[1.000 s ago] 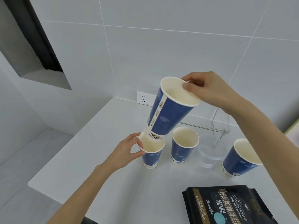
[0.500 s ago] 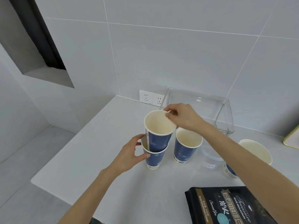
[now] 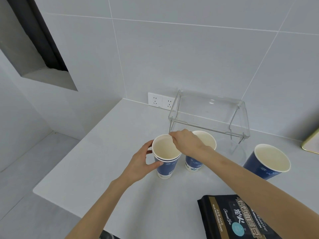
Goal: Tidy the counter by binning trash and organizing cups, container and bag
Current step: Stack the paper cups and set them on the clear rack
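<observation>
Two blue paper cups stand nested as one stack (image 3: 166,165) on the white counter (image 3: 107,152). My left hand (image 3: 141,165) wraps the stack's side. My right hand (image 3: 187,144) pinches the far rim of the inner cup. Just right of the stack stands a second blue cup (image 3: 194,163), partly behind my right wrist. A third blue cup (image 3: 266,161) stands further right. A clear round container (image 3: 239,152) sits between them, half hidden by my forearm. A black coffee bag (image 3: 236,219) lies at the front right.
A clear acrylic shelf riser (image 3: 208,118) stands against the tiled wall behind the cups. Two wall sockets (image 3: 161,101) are left of it. A gold-rimmed tray edge (image 3: 311,142) shows at far right. The counter's left edge drops to the floor.
My right hand lowered the lifted cup into the cup held by my left hand; it now sits fully nested. The view tilted down.
</observation>
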`<state>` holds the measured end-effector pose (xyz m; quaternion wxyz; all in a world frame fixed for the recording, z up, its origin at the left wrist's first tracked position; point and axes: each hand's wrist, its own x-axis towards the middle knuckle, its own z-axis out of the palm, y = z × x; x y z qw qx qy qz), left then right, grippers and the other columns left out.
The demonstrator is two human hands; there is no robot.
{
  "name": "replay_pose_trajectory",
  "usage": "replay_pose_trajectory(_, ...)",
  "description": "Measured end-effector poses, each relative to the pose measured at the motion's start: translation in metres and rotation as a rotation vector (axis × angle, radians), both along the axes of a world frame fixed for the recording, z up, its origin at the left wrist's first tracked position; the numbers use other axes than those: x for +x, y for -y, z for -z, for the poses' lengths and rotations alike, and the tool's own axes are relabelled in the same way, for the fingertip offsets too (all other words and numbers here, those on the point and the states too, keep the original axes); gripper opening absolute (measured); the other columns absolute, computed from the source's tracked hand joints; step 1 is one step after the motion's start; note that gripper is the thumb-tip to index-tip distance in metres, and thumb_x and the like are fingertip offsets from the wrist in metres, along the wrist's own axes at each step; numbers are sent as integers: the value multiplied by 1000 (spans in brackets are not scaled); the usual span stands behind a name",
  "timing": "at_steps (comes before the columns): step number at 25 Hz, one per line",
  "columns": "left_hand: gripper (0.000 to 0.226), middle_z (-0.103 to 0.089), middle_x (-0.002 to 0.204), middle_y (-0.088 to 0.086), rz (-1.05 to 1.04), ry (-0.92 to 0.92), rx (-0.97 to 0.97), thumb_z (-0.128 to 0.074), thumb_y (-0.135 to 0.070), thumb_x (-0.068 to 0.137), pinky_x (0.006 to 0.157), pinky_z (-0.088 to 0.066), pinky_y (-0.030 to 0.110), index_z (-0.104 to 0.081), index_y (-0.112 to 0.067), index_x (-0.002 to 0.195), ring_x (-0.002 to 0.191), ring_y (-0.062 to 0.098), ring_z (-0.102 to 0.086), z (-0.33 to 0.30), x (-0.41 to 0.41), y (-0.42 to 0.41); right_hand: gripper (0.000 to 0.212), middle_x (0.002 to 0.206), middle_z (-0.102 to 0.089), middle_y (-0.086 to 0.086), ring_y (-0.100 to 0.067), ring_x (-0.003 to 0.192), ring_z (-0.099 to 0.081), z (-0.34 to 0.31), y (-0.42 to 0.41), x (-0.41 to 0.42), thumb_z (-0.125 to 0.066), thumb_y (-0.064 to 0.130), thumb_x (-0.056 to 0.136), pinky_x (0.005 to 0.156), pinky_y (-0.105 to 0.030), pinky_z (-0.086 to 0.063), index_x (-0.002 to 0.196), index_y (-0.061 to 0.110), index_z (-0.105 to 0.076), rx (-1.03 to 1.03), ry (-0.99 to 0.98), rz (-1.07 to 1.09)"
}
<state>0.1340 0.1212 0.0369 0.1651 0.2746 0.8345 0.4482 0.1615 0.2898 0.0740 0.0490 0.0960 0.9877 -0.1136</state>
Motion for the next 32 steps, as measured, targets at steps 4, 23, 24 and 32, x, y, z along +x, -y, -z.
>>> replay_pose_trajectory(4, 69, -47, 113, -16, 4, 29, 29, -72, -20, 74, 70, -40, -1, -33, -23, 131, 100, 6, -49, 2, 1, 2, 34, 116, -60, -24, -42, 104, -55, 2, 0, 1, -32, 7, 94, 73, -38, -45, 122, 11, -50, -71, 37, -33)
replay_pose_trajectory(23, 61, -50, 115, -11, -26, -124, 146, -70, -19, 76, 87, -44, 25, -39, -19, 129, 102, 11, -53, -68, -26, -18, 29, 145, -40, -3, -24, 112, -57, -54, -39, 28, -64, 25, 84, 98, -41, -48, 112, 21, -62, -238, -323, -216)
replay_pose_trajectory(24, 61, -51, 115, -11, -26, -142, 156, -70, -20, 76, 87, -45, 26, -39, -20, 128, 102, 11, -53, -76, -30, -23, 28, 144, -41, -2, -25, 110, -58, -61, -43, 26, -64, 27, 84, 96, -42, -49, 111, 22, -63, -229, -346, -201)
replay_pose_trajectory(32, 59, -51, 120, -8, 17, -172, 217, -66, -23, 79, 85, -44, 26, -37, -20, 131, 104, 11, -51, -113, -66, -76, 23, 141, -45, -2, -29, 98, -60, -100, -83, 0, -63, 24, 85, 90, -45, -51, 108, 19, -64, -151, -459, -98)
